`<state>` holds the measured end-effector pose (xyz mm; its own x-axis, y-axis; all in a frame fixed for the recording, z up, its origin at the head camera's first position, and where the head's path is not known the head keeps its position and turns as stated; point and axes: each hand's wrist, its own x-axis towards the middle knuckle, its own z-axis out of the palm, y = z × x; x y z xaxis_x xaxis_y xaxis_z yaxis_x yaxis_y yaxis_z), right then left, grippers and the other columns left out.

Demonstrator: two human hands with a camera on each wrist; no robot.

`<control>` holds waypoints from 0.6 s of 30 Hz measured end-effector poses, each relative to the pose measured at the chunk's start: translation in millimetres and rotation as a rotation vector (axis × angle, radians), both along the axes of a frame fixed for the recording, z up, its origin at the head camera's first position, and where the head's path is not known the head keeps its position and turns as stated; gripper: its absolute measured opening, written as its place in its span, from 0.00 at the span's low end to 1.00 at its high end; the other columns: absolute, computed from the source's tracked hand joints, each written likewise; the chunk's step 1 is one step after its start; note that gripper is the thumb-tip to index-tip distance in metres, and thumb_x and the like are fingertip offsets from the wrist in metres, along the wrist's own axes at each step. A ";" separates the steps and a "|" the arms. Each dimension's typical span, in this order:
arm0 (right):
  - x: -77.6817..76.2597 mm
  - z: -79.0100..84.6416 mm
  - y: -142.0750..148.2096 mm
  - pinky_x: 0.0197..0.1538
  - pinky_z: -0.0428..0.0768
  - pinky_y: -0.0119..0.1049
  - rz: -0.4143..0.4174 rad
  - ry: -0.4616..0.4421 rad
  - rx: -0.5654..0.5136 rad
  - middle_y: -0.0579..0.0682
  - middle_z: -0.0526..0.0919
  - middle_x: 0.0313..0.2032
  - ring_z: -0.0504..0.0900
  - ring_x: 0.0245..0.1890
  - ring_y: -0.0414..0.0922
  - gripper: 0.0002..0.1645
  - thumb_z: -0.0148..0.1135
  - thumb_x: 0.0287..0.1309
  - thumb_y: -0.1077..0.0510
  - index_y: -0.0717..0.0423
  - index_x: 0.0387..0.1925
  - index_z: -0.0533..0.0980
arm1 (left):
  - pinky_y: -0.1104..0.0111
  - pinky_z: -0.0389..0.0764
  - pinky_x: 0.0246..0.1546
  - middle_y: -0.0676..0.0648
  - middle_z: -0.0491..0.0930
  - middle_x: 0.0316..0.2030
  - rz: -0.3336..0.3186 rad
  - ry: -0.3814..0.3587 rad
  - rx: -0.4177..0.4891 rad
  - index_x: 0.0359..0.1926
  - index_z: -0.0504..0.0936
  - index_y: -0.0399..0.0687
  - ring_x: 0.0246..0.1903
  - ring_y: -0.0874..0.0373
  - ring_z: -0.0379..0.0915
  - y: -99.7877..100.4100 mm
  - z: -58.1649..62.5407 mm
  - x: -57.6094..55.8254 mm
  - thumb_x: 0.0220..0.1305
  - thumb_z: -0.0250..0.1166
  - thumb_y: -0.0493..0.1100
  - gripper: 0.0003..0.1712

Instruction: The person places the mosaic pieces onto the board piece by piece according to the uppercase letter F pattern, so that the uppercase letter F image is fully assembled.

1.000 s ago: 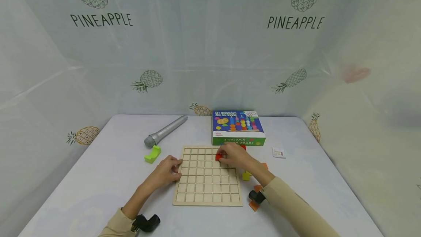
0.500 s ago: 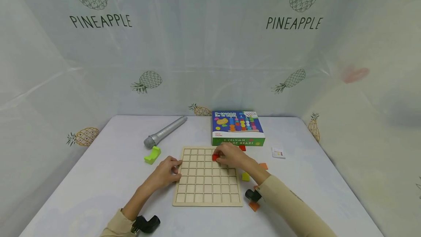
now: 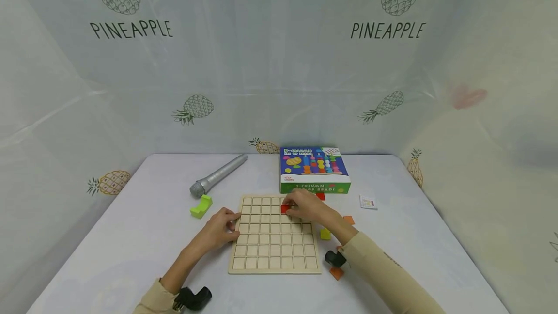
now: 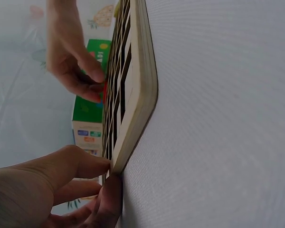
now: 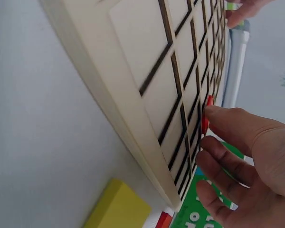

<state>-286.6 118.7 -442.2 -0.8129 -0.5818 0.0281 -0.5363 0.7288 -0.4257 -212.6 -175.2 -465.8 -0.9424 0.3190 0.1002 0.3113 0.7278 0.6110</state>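
A square wooden grid board (image 3: 264, 239) lies on the white table. At its left edge is my left hand (image 3: 216, 230); in the left wrist view its thumb and fingers hold the board's rim. My right hand (image 3: 306, 206) is over the upper right part of the grid. Its thumb and fingertips pinch a small red tile (image 3: 285, 209) at one of the squares. In the right wrist view the red tile (image 5: 205, 118) shows as a thin strip at the thumb tip, and how it sits in the square is hidden.
Behind the board stands a bead-set box (image 3: 315, 171). A silver microphone (image 3: 218, 177) and a lime-green curved block (image 3: 201, 206) lie on the left. Right of the board are another red piece (image 3: 320, 196), a yellow piece (image 3: 325, 234), orange tiles (image 3: 336, 274) and a small white card (image 3: 368, 202).
The red tile and my right hand have shifted slightly left across the board, then stayed there for the last half second. My left hand stays at the board's left edge.
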 end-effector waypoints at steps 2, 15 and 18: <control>0.9 2.3 6.1 0.48 0.79 0.39 -0.014 -0.011 -0.014 0.49 0.83 0.41 0.78 0.42 0.42 0.16 0.68 0.58 0.57 0.56 0.48 0.83 | 0.75 0.71 0.34 0.39 0.76 0.46 -0.002 -0.002 0.004 0.59 0.76 0.28 0.36 0.59 0.72 0.1 -0.1 0.3 0.50 0.67 0.32 0.31; -2.3 0.7 66.1 0.45 0.80 0.39 -0.159 0.064 0.015 0.50 0.84 0.39 0.78 0.37 0.43 0.17 0.70 0.55 0.59 0.58 0.47 0.84 | 0.74 0.71 0.34 0.41 0.76 0.46 0.005 0.002 0.015 0.59 0.77 0.30 0.35 0.61 0.72 -3.4 -5.0 -2.1 0.51 0.67 0.33 0.31; -2.6 -1.6 73.5 0.46 0.79 0.40 -0.170 0.058 0.022 0.50 0.84 0.39 0.76 0.37 0.44 0.17 0.70 0.54 0.60 0.58 0.47 0.84 | 0.74 0.71 0.35 0.42 0.75 0.47 0.011 -0.007 0.017 0.60 0.76 0.31 0.36 0.61 0.72 -2.5 -6.7 -2.7 0.51 0.67 0.34 0.32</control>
